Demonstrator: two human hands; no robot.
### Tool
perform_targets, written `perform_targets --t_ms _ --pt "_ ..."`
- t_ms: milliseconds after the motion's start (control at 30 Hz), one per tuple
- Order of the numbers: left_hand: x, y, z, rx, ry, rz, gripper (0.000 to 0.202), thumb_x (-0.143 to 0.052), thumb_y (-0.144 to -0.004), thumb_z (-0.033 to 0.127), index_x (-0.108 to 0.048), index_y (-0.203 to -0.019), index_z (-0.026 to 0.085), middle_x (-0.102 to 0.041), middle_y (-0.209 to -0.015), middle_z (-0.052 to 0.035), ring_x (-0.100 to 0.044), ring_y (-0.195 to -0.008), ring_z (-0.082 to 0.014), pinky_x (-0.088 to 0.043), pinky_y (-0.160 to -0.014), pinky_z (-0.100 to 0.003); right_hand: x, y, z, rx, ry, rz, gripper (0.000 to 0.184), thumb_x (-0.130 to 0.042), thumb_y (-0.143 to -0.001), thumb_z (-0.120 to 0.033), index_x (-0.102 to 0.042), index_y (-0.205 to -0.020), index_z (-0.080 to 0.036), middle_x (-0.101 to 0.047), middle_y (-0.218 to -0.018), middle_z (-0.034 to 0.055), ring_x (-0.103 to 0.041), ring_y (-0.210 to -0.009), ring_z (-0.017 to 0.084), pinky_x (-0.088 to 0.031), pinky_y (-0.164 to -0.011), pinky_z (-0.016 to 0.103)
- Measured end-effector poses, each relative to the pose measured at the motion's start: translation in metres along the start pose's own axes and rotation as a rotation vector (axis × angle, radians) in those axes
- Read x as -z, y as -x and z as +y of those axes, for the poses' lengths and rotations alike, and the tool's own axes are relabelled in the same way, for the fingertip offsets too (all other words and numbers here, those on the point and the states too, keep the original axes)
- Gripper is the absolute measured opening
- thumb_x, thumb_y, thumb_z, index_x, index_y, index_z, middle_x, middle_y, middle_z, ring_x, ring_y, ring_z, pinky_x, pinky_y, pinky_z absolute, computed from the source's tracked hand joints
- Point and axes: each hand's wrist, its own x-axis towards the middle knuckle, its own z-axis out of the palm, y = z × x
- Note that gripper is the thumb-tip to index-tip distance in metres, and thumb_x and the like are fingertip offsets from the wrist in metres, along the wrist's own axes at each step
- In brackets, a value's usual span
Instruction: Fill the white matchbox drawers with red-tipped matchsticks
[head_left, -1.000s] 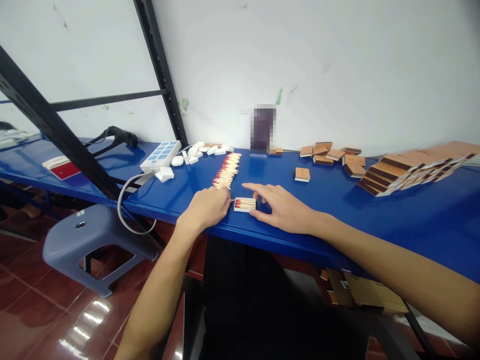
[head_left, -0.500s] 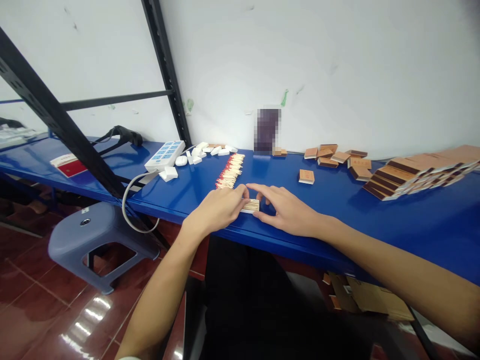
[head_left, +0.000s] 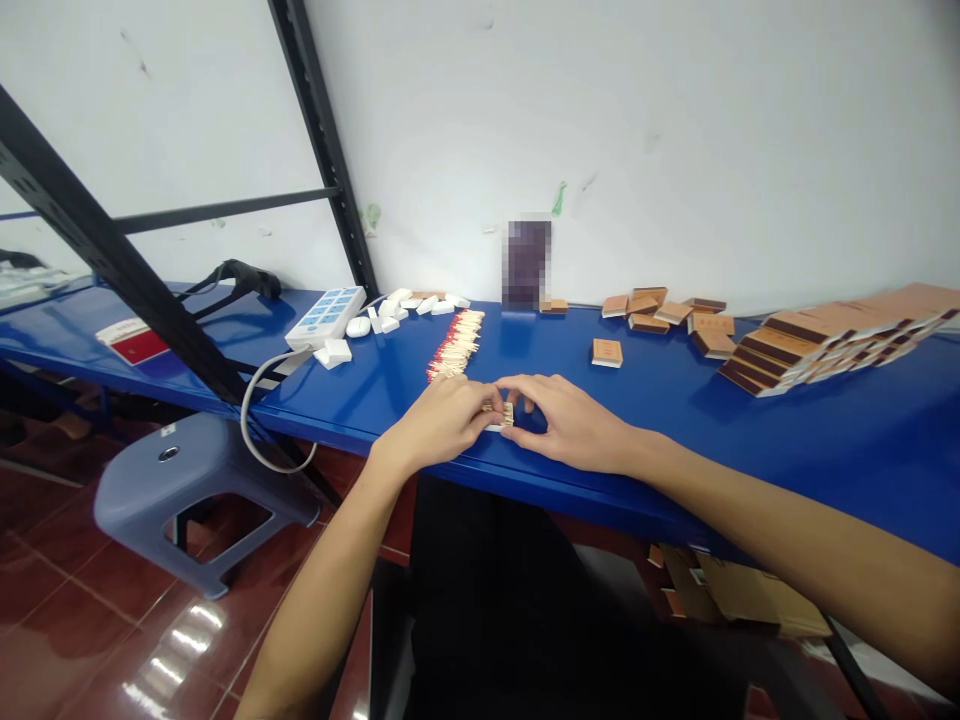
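Observation:
A small white matchbox tray [head_left: 508,417] with matchsticks in it lies at the front of the blue table. My left hand [head_left: 448,420] covers its left part, fingers pinched down over the matchsticks; the fingertips are partly hidden. Around the tray's right end curls my right hand [head_left: 574,422], thumb at the near corner and fingers on the far side. Just beyond my left hand, a long heap of red-tipped matchsticks [head_left: 459,342] stretches toward the wall. A closed orange matchbox [head_left: 607,352] sits farther right.
Stacked matchboxes [head_left: 795,340] fill the right side, with loose matchboxes [head_left: 649,303] beside them. White trays [head_left: 390,308] lie at the back left near a power strip [head_left: 326,317] and its cable. A black shelf post [head_left: 322,140] rises there; a grey stool [head_left: 195,490] stands below.
My left hand has shifted slightly right along the tray, covering more of it. My right fingers have drawn closer round its right end. The view has moved a little.

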Motion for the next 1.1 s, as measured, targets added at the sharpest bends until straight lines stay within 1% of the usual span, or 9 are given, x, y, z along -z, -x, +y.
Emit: perform_targets --t_ms 167,333,433,500,567,633,733,833,1100 --pt "-0.003 -0.001 -0.005 -0.013 -0.045 0.056 0.018 -0.055 -0.097 0.027 -0.07 -0.09 0.02 -0.071 -0.082 -0.0015 -0.064 -0.082 -0.0197 -0.042 -0.079 -0.033 -0.001 -0.001 0.002 0.003 -0.004 -0.003 0.024 -0.056 -0.094 -0.042 -0.056 -0.107 -0.022 -0.069 -0.103 0.0051 -0.063 -0.094 0.023 -0.042 -0.085 0.039" --pt "-0.005 -0.001 -0.004 0.016 -0.086 0.1 0.021 -0.054 -0.097 0.03 -0.071 -0.088 0.02 -0.072 -0.082 -0.0016 -0.064 -0.082 -0.0204 -0.04 -0.079 -0.034 -0.002 0.001 0.004 0.005 0.018 -0.007 0.023 -0.054 -0.096 -0.043 -0.056 -0.102 -0.021 -0.067 -0.1 0.0052 -0.062 -0.091 0.022 -0.041 -0.084 0.038" --pt "-0.002 0.0 -0.005 0.015 -0.015 0.103 0.026 -0.051 -0.098 0.032 -0.072 -0.089 0.02 -0.072 -0.081 -0.0014 -0.063 -0.079 -0.0189 -0.041 -0.075 -0.032 -0.002 0.001 0.004 0.012 0.026 -0.021 0.026 -0.049 -0.099 -0.044 -0.059 -0.106 -0.021 -0.066 -0.104 0.0063 -0.061 -0.095 0.023 -0.042 -0.086 0.04" --pt "0.003 0.001 -0.011 0.046 -0.007 0.155 0.029 -0.048 -0.099 0.032 -0.071 -0.088 0.02 -0.073 -0.082 -0.0019 -0.063 -0.079 -0.0188 -0.041 -0.074 -0.031 -0.002 0.001 0.004 0.024 0.034 -0.034 0.029 -0.045 -0.101 -0.043 -0.061 -0.114 -0.022 -0.065 -0.11 0.0077 -0.059 -0.1 0.024 -0.042 -0.088 0.041" --pt "0.009 0.004 -0.021 0.13 -0.074 0.236 0.029 -0.046 -0.099 0.032 -0.07 -0.088 0.019 -0.072 -0.082 -0.0028 -0.062 -0.08 -0.0204 -0.04 -0.074 -0.032 0.0 0.001 0.003 0.042 0.031 -0.046 0.034 -0.042 -0.103 -0.041 -0.061 -0.124 -0.024 -0.064 -0.116 0.0085 -0.058 -0.104 0.025 -0.042 -0.09 0.042" --pt "0.013 0.007 -0.035 0.231 -0.152 0.273 0.024 -0.048 -0.098 0.032 -0.068 -0.095 0.019 -0.07 -0.079 -0.0035 -0.06 -0.079 -0.022 -0.04 -0.071 -0.033 0.0 0.001 0.003 0.057 0.019 -0.054 0.037 -0.039 -0.104 -0.039 -0.061 -0.132 -0.027 -0.062 -0.118 0.0087 -0.058 -0.105 0.025 -0.043 -0.092 0.043" --pt "0.014 0.011 -0.057 0.298 -0.217 0.239 0.017 -0.054 -0.095 0.029 -0.067 -0.099 0.02 -0.068 -0.081 -0.0033 -0.059 -0.078 -0.0219 -0.04 -0.072 -0.033 0.001 0.001 0.004 0.068 0.014 -0.053 0.04 -0.038 -0.104 -0.038 -0.062 -0.134 -0.029 -0.061 -0.119 0.0096 -0.059 -0.104 0.025 -0.044 -0.093 0.044" --pt "0.012 0.012 -0.071 0.271 -0.234 0.194 0.012 -0.057 -0.092 0.027 -0.067 -0.096 0.021 -0.067 -0.087 -0.0046 -0.059 -0.083 -0.0222 -0.042 -0.079 -0.035 0.0 0.001 0.006 0.078 0.034 -0.048 0.04 -0.037 -0.104 -0.037 -0.064 -0.132 -0.029 -0.06 -0.119 0.0107 -0.059 -0.103 0.025 -0.044 -0.092 0.045" --pt "0.007 0.007 -0.07 0.296 -0.23 0.145 0.022 -0.051 -0.096 0.032 -0.071 -0.101 0.023 -0.065 -0.097 -0.0071 -0.056 -0.09 -0.024 -0.04 -0.082 -0.037 0.001 0.001 0.005 0.068 0.056 -0.034 0.038 -0.042 -0.102 -0.035 -0.066 -0.132 -0.029 -0.058 -0.118 0.0111 -0.059 -0.094 0.023 -0.047 -0.086 0.044"
